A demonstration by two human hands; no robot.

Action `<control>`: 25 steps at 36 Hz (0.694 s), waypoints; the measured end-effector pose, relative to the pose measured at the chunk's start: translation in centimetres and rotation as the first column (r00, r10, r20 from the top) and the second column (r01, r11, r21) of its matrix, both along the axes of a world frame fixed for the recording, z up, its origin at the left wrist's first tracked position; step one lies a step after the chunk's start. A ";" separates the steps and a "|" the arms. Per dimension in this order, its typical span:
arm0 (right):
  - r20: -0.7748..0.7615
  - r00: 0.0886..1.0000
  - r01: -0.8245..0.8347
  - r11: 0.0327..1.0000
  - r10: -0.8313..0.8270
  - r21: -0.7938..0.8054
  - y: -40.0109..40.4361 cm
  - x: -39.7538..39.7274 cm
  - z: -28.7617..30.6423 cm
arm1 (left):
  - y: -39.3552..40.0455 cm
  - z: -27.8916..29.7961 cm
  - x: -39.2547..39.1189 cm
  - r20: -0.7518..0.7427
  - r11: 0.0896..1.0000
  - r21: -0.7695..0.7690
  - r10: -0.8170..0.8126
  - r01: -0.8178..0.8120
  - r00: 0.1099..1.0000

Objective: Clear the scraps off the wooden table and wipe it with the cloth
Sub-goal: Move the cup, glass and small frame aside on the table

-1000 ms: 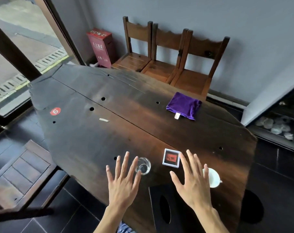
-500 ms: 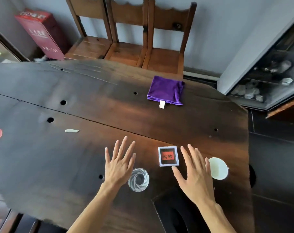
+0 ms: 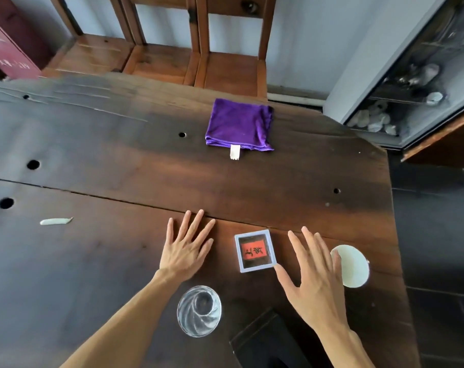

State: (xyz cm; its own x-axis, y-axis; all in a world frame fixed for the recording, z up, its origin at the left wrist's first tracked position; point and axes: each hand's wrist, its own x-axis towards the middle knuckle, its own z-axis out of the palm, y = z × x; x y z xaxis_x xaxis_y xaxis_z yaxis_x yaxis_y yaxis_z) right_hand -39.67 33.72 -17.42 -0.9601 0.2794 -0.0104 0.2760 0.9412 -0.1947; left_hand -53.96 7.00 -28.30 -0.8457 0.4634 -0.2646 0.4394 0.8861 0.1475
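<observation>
A folded purple cloth with a white tag lies at the far side of the dark wooden table. A pale scrap lies on the left part of the table. My left hand is spread flat with straight fingers, left of a small square sign with a red label. My right hand is spread open to the right of that sign, its thumb tip beside the sign's near corner. Neither hand holds anything.
A clear glass stands near my left forearm. A white cup sits right of my right hand. A black tissue box is at the near edge. Wooden chairs stand behind the table, a red box far left.
The view has moved closer over the table. Both hands have reached forward past the glass, still spread and holding nothing.
</observation>
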 end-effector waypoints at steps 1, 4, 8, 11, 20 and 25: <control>0.003 1.000 0.006 1.000 -0.006 0.004 0.1 -0.1 -0.1 | -0.1 -0.4 0.1 -0.010 1.000 0.006 0.001 -0.001 1.000; 0.021 1.000 0.022 1.000 -0.022 0.006 0.4 -0.4 -0.3 | -0.2 -1.2 0.4 -0.046 1.000 0.022 0.009 -0.008 0.999; 0.029 0.999 0.030 0.999 -0.030 0.013 1.0 -0.6 -0.8 | -0.1 -2.0 0.6 -0.093 0.999 0.034 0.028 -0.025 0.995; 0.013 0.999 0.047 0.999 -0.047 0.008 1.6 -0.8 -1.0 | -0.4 -2.5 0.6 -0.126 0.999 0.028 0.027 -0.024 0.992; 0.093 0.984 0.152 0.988 -0.153 0.013 6.1 -0.1 -0.3 | -0.5 -3.0 0.6 -0.156 0.999 0.027 0.028 -0.024 0.987; 0.108 0.966 0.241 0.969 -0.235 -0.048 8.7 1.4 -0.4 | -0.4 -2.8 0.6 -0.151 0.999 0.025 0.027 -0.024 0.988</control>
